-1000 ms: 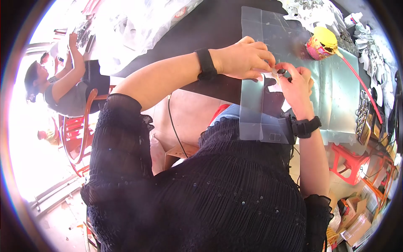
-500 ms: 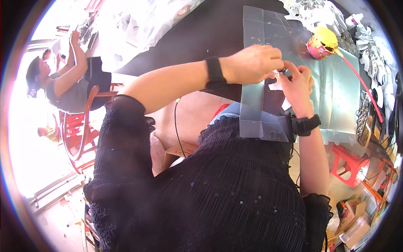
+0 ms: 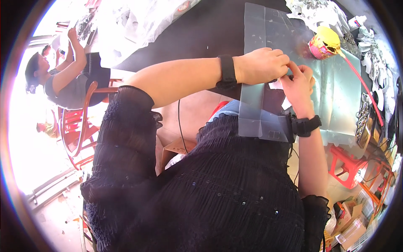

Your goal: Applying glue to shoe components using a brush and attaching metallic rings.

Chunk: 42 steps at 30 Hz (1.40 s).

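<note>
Over a sheet of clear folded plastic (image 3: 253,40) on the dark table, my two hands meet at the fingertips. My left hand (image 3: 261,66) is closed, its fingers curled and pressed together against the right ones. My right hand (image 3: 297,90) pinches with thumb and forefinger. Whatever lies between the fingertips is too small and hidden to name. A small white piece (image 3: 276,85) shows just below the fingers. Beyond my right hand stands a tub (image 3: 321,51) smeared with yellow, and a thin red stick (image 3: 364,80) slants away from it.
White plastic bags (image 3: 134,29) cover the table's far left. White sheets with dark pieces (image 3: 315,12) lie at the far right, with metal rings (image 3: 362,115) nearby. A red stool (image 3: 348,166) stands below right. Another person (image 3: 69,80) sits at the left.
My left hand and forearm have shifted a little to the right, and the left fingers now cover more of the spot where the hands meet. My right hand stays nearly in place.
</note>
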### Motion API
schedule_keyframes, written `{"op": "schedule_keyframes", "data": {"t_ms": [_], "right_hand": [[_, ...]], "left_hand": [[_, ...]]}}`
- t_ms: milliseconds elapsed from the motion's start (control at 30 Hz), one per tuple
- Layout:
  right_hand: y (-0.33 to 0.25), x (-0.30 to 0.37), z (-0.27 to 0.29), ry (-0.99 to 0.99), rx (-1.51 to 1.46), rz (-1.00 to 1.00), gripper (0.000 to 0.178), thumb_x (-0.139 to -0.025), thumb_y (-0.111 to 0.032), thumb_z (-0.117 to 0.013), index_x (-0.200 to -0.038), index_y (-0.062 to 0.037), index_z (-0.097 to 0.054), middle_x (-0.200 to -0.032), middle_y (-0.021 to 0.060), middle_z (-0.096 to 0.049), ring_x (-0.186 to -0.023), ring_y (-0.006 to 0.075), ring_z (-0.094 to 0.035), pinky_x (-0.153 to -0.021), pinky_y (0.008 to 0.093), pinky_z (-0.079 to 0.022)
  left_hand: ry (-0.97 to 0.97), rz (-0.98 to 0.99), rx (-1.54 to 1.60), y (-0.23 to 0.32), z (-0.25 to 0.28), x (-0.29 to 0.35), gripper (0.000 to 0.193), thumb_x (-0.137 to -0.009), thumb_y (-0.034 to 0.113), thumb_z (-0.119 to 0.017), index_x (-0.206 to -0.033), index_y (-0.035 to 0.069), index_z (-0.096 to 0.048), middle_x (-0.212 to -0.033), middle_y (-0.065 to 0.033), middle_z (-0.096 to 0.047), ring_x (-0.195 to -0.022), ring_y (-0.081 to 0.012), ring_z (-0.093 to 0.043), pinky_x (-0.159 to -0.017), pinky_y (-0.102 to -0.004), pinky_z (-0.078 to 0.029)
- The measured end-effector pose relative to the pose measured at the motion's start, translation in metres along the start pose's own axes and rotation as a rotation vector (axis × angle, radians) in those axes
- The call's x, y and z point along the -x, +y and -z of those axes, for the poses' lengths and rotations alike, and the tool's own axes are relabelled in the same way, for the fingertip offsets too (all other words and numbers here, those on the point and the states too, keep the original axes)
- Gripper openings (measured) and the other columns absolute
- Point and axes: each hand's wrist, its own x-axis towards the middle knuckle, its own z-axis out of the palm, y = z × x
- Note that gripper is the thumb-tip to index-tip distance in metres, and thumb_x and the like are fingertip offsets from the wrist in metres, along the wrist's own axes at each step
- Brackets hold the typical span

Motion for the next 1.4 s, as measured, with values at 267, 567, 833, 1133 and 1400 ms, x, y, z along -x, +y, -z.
{"op": "schedule_keyframes", "data": {"t_ms": [267,567,833,1133,1400], "right_hand": [[0.000,-0.001,0.003,-0.001,0.005,-0.011,0.032,-0.077,-0.034,-0.067,-0.109,-0.0320,-0.063,-0.117,0.0035,-0.041,-0.110,0.0323,-0.039,-0.094,0.0470,-0.033],[-0.002,-0.002,0.004,-0.033,-0.019,-0.008,0.032,-0.078,-0.036,-0.067,-0.110,-0.0319,-0.063,-0.118,0.0035,-0.041,-0.112,0.0312,-0.037,-0.096,0.0465,-0.030],[-0.003,-0.001,0.005,-0.021,-0.030,0.001,0.029,-0.079,-0.034,-0.066,-0.108,-0.0316,-0.064,-0.117,0.0034,-0.041,-0.111,0.0289,-0.037,-0.096,0.0436,-0.030],[-0.003,0.000,0.009,-0.051,-0.064,-0.001,0.027,-0.078,-0.028,-0.066,-0.105,-0.0327,-0.065,-0.115,0.0046,-0.042,-0.111,0.0284,-0.038,-0.097,0.0430,-0.030],[-0.008,0.002,0.011,-0.066,-0.094,-0.024,0.025,-0.078,-0.025,-0.065,-0.102,-0.0324,-0.066,-0.114,0.0051,-0.042,-0.110,0.0283,-0.039,-0.097,0.0427,-0.030]], "left_hand": [[-0.088,-0.064,-0.102,-0.004,0.003,0.000,0.008,-0.077,0.010,-0.056,-0.082,0.005,-0.060,-0.092,-0.0047,-0.056,-0.087,-0.0210,-0.057,-0.065,-0.0326,-0.050],[-0.037,0.007,-0.027,-0.004,0.000,0.001,0.009,-0.078,0.009,-0.056,-0.085,0.007,-0.062,-0.089,-0.0033,-0.059,-0.087,-0.0218,-0.059,-0.065,-0.0351,-0.050],[-0.067,-0.046,-0.054,-0.006,0.007,0.003,0.014,-0.079,0.009,-0.055,-0.090,0.008,-0.063,-0.090,-0.0038,-0.059,-0.086,-0.0223,-0.059,-0.065,-0.0343,-0.050],[-0.135,-0.006,-0.157,0.012,0.019,0.028,0.028,-0.078,0.006,-0.055,-0.105,0.006,-0.061,-0.116,-0.0056,-0.053,-0.110,-0.0210,-0.050,-0.077,-0.0336,-0.046],[-0.068,0.102,-0.150,0.020,0.014,0.033,0.029,-0.079,0.010,-0.060,-0.108,0.008,-0.062,-0.114,-0.0016,-0.055,-0.111,-0.0182,-0.047,-0.086,-0.0338,-0.042]]}}
